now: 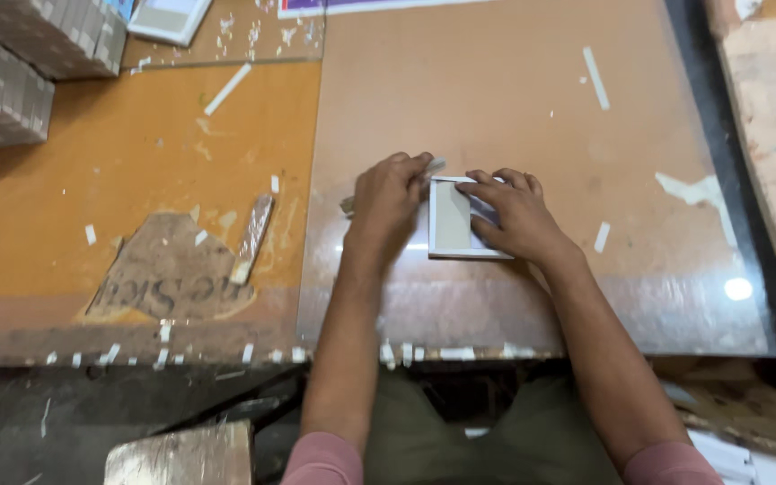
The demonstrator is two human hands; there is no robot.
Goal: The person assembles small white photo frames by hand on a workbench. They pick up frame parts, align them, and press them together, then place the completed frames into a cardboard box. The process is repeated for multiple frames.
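At the frame's centre, a small white-edged rectangular card [460, 224] is lying flat on the glass-covered brown table [496, 99]. The right hand [515, 214] is pressing it, fingers spread; the left hand [388, 199] is curling over a thin tool [435, 165] at its left edge.

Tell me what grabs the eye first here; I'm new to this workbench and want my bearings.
First, the two hands at the middle of the glass sheet: the right hand presses flat on a small white-edged square card, and the left hand works a thin tool along its left edge. Next, white paper scraps litter the table, and grey stacks sit far left.
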